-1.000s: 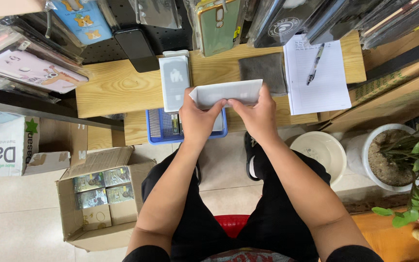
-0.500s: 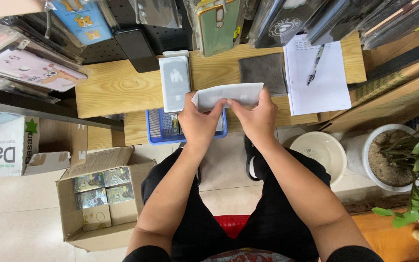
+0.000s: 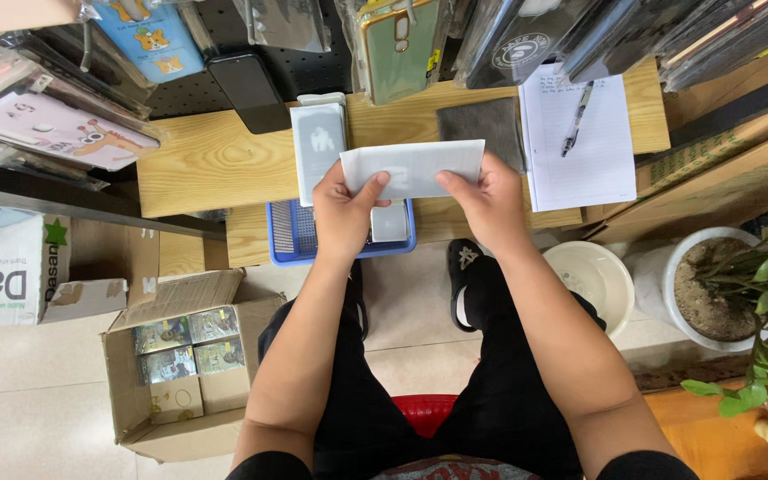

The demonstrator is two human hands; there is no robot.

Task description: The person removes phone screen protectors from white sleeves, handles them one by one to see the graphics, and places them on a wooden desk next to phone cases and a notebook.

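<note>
White packet (image 3: 412, 169) (flat, held level) is pinched at both ends by left hand (image 3: 341, 212) and right hand (image 3: 489, 204); blue tray (image 3: 288, 238) sits at six o'clock below it.

A wooden shelf (image 3: 215, 160) carries a white box (image 3: 317, 142), grey cloth (image 3: 482, 124), a notepad (image 3: 580, 151) (pen (image 3: 577, 116) on top) and a black phone (image 3: 249, 89).

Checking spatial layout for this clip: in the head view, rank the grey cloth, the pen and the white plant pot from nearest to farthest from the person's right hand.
From the right hand, which holds the white packet:
1. Grey cloth, on the wooden shelf just beyond the hand.
2. Pen, lying on the notepad farther right.
3. White plant pot, on the floor at far right.
</note>
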